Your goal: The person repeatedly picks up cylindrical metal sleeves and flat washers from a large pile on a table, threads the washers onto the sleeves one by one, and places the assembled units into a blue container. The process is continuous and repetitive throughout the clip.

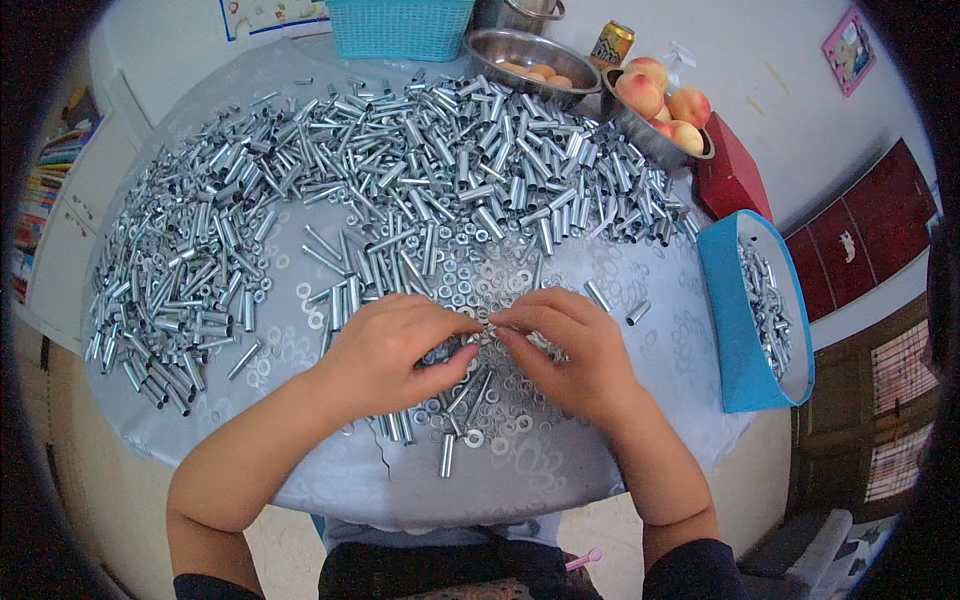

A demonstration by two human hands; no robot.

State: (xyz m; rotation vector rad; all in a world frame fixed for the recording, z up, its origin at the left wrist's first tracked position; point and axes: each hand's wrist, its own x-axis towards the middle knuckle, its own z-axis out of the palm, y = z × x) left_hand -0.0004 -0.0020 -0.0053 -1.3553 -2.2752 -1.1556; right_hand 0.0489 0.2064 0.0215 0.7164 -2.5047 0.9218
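My left hand (400, 348) and my right hand (572, 350) meet fingertip to fingertip over the middle of the table. Both are closed in a pinch, and whatever small piece sits between the fingertips is too small to name. Under and around them lie flat washers (474, 438), hex nuts (460, 288) and thin rings. Metal sleeves (447, 455) and long bolts (322, 240) are scattered close by. My hands hide part of this pile.
A large heap of metal sleeves (400, 150) curves round the table's far and left sides. A blue bin (722, 320) of metal parts stands at the right edge. Behind are a turquoise basket (400, 28), a bowl of eggs (490, 62), peaches (640, 92), a can (612, 44) and a red box (733, 170).
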